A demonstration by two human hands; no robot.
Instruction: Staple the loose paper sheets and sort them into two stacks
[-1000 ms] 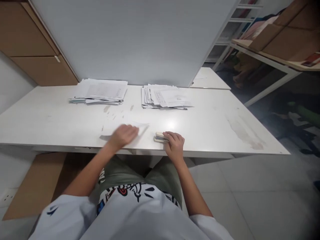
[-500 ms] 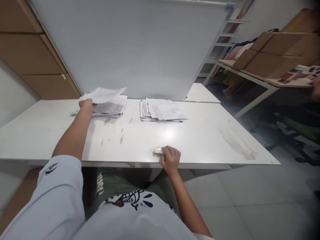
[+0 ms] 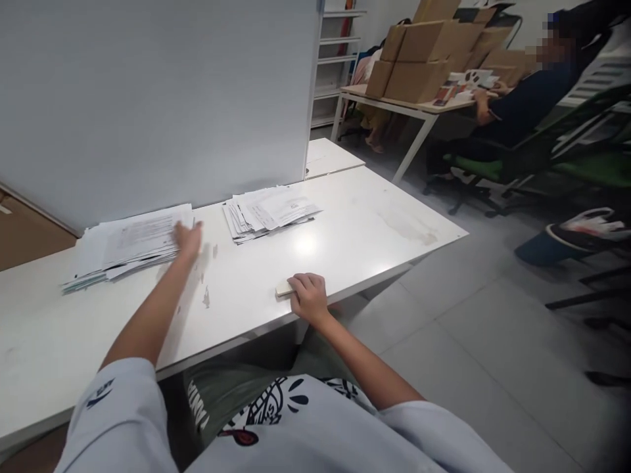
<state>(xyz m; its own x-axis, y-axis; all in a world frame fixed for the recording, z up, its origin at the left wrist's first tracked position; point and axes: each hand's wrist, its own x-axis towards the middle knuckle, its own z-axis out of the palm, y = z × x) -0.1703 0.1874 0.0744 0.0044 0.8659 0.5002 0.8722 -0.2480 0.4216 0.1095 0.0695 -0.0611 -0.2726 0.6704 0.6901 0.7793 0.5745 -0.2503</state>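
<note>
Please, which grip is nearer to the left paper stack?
Left. The left grip is at the right edge of the left paper stack; contact is unclear. The right grip is farther away to the right, holding the stapler.

Paper stacks [image 3: 274, 211] on white table [image 3: 355, 226]

Office, by look of it, partly used for storage. White desk [image 3: 246, 276] bearing 2 stacks of printed sheets [image 3: 138, 243] plus stapler [image 3: 283, 289]. Farther off: 2nd desk [image 3: 384, 101] piled with cardboard boxes [image 3: 419, 75], person [image 3: 530, 98] seated at it on green wheeled chair [image 3: 476, 167]. White shelf rack [image 3: 338, 60], blue bin [image 3: 545, 244], grey tiled floor [image 3: 468, 348].
</note>
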